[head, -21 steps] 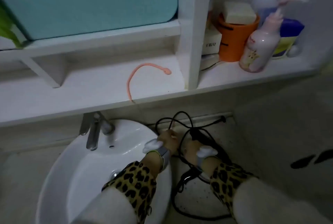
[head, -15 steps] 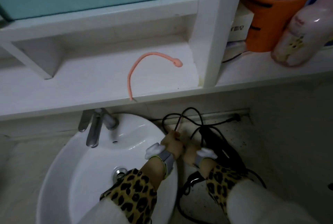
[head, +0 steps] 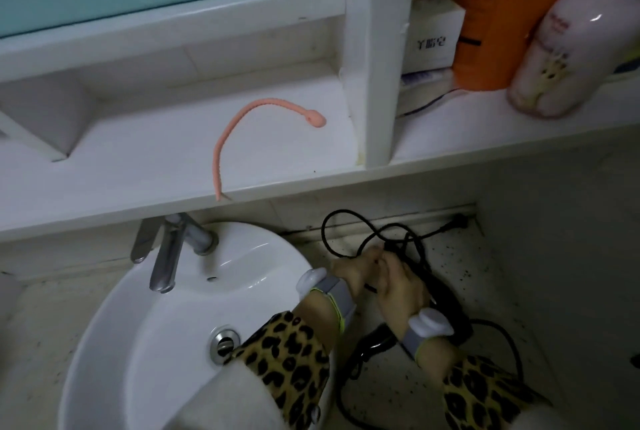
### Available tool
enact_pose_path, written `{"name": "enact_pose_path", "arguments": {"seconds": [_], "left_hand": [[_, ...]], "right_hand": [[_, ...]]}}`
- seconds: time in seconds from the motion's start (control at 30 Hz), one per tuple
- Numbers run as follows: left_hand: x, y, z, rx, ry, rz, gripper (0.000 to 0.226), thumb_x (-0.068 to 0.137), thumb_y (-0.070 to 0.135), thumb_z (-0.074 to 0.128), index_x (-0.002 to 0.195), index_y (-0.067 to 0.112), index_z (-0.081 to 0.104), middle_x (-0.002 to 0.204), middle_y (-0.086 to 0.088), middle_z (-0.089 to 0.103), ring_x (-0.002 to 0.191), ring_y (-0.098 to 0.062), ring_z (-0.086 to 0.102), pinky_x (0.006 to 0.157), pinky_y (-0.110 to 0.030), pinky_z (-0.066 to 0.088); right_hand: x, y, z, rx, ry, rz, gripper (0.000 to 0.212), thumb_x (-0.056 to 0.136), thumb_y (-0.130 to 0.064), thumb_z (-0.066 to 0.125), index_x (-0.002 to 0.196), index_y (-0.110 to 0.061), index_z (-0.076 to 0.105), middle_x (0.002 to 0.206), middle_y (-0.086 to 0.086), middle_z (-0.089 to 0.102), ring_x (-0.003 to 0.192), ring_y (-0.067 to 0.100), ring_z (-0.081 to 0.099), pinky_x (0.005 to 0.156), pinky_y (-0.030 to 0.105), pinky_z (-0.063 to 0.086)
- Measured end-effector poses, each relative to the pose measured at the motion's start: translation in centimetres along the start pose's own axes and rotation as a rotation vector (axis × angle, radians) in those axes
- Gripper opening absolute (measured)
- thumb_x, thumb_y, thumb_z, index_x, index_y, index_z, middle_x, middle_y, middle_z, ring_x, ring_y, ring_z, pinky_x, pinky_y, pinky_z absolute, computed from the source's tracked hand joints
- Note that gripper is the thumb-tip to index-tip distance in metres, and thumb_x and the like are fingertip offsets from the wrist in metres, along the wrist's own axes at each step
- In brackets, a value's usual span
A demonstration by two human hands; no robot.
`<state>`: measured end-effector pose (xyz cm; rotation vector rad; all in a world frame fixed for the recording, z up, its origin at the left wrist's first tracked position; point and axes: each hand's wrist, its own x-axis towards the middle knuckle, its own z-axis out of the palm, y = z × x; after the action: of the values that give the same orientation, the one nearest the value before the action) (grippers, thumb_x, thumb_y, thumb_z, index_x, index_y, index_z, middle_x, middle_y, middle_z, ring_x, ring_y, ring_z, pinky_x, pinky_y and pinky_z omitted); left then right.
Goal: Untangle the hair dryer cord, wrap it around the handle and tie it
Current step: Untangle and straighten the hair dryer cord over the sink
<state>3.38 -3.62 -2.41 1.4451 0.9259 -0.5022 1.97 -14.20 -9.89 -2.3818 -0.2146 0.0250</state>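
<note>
A black hair dryer lies on the speckled counter right of the sink, partly hidden under my hands. Its black cord loops in a tangle toward the back wall, with the plug near the corner, and another stretch trails off along the counter at lower right. My left hand pinches a strand of the cord. My right hand is closed over the cord and the dryer's handle. The two hands touch. A pink silicone tie lies curved on the white shelf above.
A white round sink with a chrome faucet sits at left. The shelf overhangs the counter. On its right part stand an orange cup, a pink-white bottle and a white box.
The view has moved closer and slightly left. My hands have drawn together over the cord near the dryer's handle; the cord loops have shifted a little.
</note>
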Motion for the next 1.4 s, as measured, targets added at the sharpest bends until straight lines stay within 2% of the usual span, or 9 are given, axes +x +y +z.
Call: {"name": "enact_pose_path", "arguments": {"seconds": [0.1, 0.23, 0.33, 0.43, 0.57, 0.7, 1.03, 1.23, 1.4], "left_hand": [[-1.5, 0.2, 0.9, -0.077, -0.225, -0.053, 0.039, 0.087, 0.052, 0.065, 0.088, 0.013, 0.067, 0.076, -0.007, 0.068, 0.068, -0.021, 0.062, 0.073, -0.033, 0.052], [-3.0, 0.5, 1.4, -0.311, -0.207, -0.057, 0.04, 0.097, 0.048, 0.052, 0.08, 0.012, 0.058, 0.05, 0.001, 0.05, 0.037, -0.015, 0.048, 0.041, -0.019, 0.043], [-4.3, 0.1, 1.0, -0.33, -0.199, 0.112, 0.043, 0.098, 0.054, 0.045, 0.089, 0.014, 0.057, 0.05, 0.002, 0.042, 0.044, -0.017, 0.041, 0.048, -0.026, 0.04], [-6.1, -0.3, -0.9, -0.368, -0.272, 0.159, 0.042, 0.099, 0.052, 0.045, 0.077, 0.016, 0.048, 0.047, 0.004, 0.028, 0.04, -0.014, 0.029, 0.046, -0.024, 0.033], [-8.7, -0.6, -4.5, -0.286, -0.289, 0.197, 0.04, 0.099, 0.049, 0.046, 0.074, 0.018, 0.046, 0.046, 0.007, 0.021, 0.04, -0.013, 0.019, 0.046, -0.022, 0.029], [-12.7, -0.9, -7.5, -0.212, -0.318, 0.248, 0.039, 0.098, 0.049, 0.048, 0.074, 0.019, 0.048, 0.048, 0.007, 0.022, 0.041, -0.012, 0.018, 0.052, -0.023, 0.025], [-21.7, -3.3, -12.1, 0.076, -0.48, 0.471, 0.038, 0.1, 0.047, 0.046, 0.074, 0.019, 0.047, 0.049, 0.007, 0.023, 0.041, -0.01, 0.018, 0.048, -0.02, 0.028], [-25.9, -2.5, -14.2, 0.149, -0.414, 0.623, 0.028, 0.097, 0.033, 0.058, 0.075, 0.016, 0.055, 0.051, 0.004, 0.025, 0.043, -0.012, 0.02, 0.051, -0.025, 0.027], [-29.6, -1.8, -15.9, 0.06, -0.172, 0.765, 0.012, 0.096, 0.018, 0.062, 0.088, 0.009, 0.064, 0.053, 0.002, 0.031, 0.043, -0.012, 0.026, 0.048, -0.022, 0.03]], "right_hand": [[-2.6, 0.2, -2.7, -0.051, -0.054, -0.11, 0.044, 0.092, -0.038, 0.037, 0.132, -0.022, 0.048, 0.113, 0.012, 0.066, 0.091, 0.034, 0.066, 0.07, 0.037, 0.055], [-4.0, 0.4, -3.9, -0.085, -0.144, -0.236, 0.049, 0.094, -0.03, 0.05, 0.14, -0.014, 0.045, 0.132, 0.016, 0.059, 0.109, 0.034, 0.063, 0.088, 0.037, 0.051], [-5.4, -0.1, -5.8, -0.022, -0.172, -0.247, 0.062, 0.091, -0.059, 0.04, 0.147, -0.045, 0.015, 0.138, -0.007, 0.052, 0.109, 0.008, 0.057, 0.086, 0.03, 0.051], [-6.7, -0.6, -8.0, 0.136, -0.044, -0.135, 0.063, 0.085, -0.073, 0.031, 0.142, -0.057, 0.009, 0.113, -0.031, 0.052, 0.086, -0.006, 0.054, 0.072, 0.025, 0.051], [-6.3, -1.1, -9.7, 0.179, 0.048, -0.009, 0.053, 0.094, -0.05, 0.04, 0.143, -0.035, 0.028, 0.093, -0.017, 0.058, 0.072, 0.002, 0.058, 0.056, 0.02, 0.046], [-7.2, -2.8, -10.6, 0.121, 0.073, 0.03, 0.045, 0.094, -0.008, 0.049, 0.138, -0.014, 0.044, 0.092, 0.005, 0.063, 0.082, 0.029, 0.063, 0.068, 0.025, 0.047], [-12.8, -11.4, -15.4, 0.172, 0.164, 0.04, 0.097, 0.072, -0.024, 0.067, 0.15, -0.031, 0.01, 0.147, 0.014, 0.03, 0.129, 0.032, 0.038, 0.108, 0.047, 0.037], [-12.7, -14.0, -19.5, 0.058, 0.154, -0.019, 0.025, 0.088, -0.015, 0.063, 0.112, -0.014, 0.06, 0.101, 0.006, 0.065, 0.1, 0.031, 0.061, 0.08, 0.025, 0.041], [-13.1, -17.3, -22.6, 0.145, 0.118, -0.055, 0.01, 0.087, -0.017, 0.068, 0.095, -0.011, 0.068, 0.09, 0.012, 0.071, 0.086, 0.031, 0.067, 0.081, 0.041, 0.055]]}}
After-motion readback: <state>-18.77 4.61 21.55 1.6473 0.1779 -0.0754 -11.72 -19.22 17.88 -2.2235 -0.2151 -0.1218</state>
